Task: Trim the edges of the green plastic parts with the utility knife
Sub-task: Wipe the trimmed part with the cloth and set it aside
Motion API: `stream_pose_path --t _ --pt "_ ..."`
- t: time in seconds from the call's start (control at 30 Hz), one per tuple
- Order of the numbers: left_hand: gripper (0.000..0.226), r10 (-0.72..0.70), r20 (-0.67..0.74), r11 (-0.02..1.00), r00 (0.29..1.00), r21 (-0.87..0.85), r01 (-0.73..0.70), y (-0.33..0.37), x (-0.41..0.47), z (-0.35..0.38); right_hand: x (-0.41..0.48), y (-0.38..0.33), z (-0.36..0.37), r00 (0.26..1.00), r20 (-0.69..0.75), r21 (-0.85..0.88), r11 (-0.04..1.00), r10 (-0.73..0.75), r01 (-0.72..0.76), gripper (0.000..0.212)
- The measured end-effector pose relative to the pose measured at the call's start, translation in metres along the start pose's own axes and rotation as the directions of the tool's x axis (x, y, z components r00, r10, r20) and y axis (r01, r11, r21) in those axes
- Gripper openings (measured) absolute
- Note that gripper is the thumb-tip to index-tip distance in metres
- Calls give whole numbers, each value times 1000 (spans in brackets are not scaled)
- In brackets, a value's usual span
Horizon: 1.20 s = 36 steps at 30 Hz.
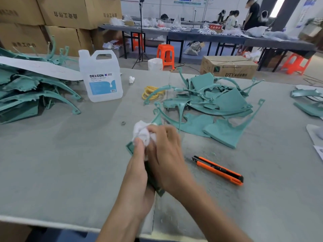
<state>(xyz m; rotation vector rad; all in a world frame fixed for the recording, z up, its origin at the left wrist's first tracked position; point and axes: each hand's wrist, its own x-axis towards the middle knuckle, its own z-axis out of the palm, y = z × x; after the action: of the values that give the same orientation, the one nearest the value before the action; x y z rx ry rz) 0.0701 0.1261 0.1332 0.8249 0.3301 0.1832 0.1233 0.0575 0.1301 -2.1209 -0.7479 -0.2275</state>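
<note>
My left hand [136, 173] grips a narrow green plastic part [129, 147] that runs from the table's near edge up under both hands. My right hand [166, 154] presses a crumpled white cloth [142, 132] against the top of that part. The orange utility knife [218, 169] lies on the grey table to the right of my hands, with nobody holding it. A heap of green plastic pieces and offcuts [209, 105] lies beyond my hands. Another stack of green parts [29, 91] sits at the far left.
A white DEXCON jug [100, 75] stands at the left centre. Yellow rubber bands [152, 93] lie beside the heap. More green parts [309, 100] sit at the right edge. Cardboard boxes [61, 18] are stacked behind; people work at far tables.
</note>
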Motion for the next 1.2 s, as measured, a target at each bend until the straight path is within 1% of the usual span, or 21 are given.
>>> stream_pose_path --t 0.07,0.13,0.2,0.23,0.33,0.37,0.43,0.5,0.53,0.6,0.63,0.67,0.73,0.77,0.87,0.93,1.07,1.1,1.13,1.17,1.2 --pt "69 7 -11 999 1000 -35 -7 3 -2 -3 15 18 -4 996 -62 -105 991 71 -77 18" --pt "67 44 -27 998 999 -51 -45 6 -2 -12 26 35 -15 978 -23 -234 950 209 -209 11" --pt "59 107 -19 993 994 -52 -108 8 -3 -16 31 45 -28 932 17 -258 903 361 -345 15" --pt "55 127 -16 991 992 -49 -127 8 -3 -17 31 47 -33 930 -23 -217 907 366 -362 19" --pt "56 139 -51 990 989 6 -139 5 2 -12 16 24 -31 947 -254 90 980 195 -178 18" --pt "58 158 -71 987 985 50 -155 3 4 -10 7 17 -24 959 -261 132 988 114 -82 15" --pt "60 246 -116 956 962 190 -221 1 7 -6 -16 7 -9 993 -115 134 991 22 -7 9" --pt "72 394 -84 863 915 378 -337 2 8 -8 -25 5 -4 989 84 237 962 121 -138 19" --pt "86 462 5 778 887 477 -408 1 7 -10 -23 2 -8 962 163 355 897 218 -263 30" --pt "106 461 255 618 850 595 -514 -3 4 -18 -15 -1 -22 893 351 632 633 280 -447 62" --pt "98 434 336 545 836 640 -541 -6 3 -20 -11 -4 -29 873 423 718 498 242 -486 73" --pt "82 429 381 454 819 693 -560 -8 3 -22 -9 -6 -34 874 440 756 439 207 -485 79" --pt "61 396 412 308 821 782 -542 -11 4 -25 -8 -6 -37 880 412 738 480 236 -474 78" --pt "58 360 421 288 833 799 -528 -11 4 -25 -8 -2 -36 878 376 719 505 295 -478 68" --pt "52 286 424 393 859 766 -509 -6 4 -28 -14 10 -34 887 294 756 481 357 -444 34" --pt "44 295 398 464 869 735 -494 -4 1 -30 -14 16 -37 900 235 767 499 367 -403 25" --pt "51 541 127 385 831 841 -380 1 1 -41 -19 34 -52 883 268 800 422 384 -426 33" --pt "62 465 28 511 885 807 -295 5 1 -43 -21 38 -55 882 300 795 416 364 -442 34" --pt "69 298 -16 694 954 690 -205 7 2 -44 -22 42 -57 883 330 780 431 334 -454 35" --pt "66 114 32 862 993 494 -115 7 4 -42 -23 44 -59 881 355 739 484 312 -469 37" --pt "56 -26 98 951 995 310 -5 6 3 -43 -26 47 -59 881 369 699 536 298 -474 41"
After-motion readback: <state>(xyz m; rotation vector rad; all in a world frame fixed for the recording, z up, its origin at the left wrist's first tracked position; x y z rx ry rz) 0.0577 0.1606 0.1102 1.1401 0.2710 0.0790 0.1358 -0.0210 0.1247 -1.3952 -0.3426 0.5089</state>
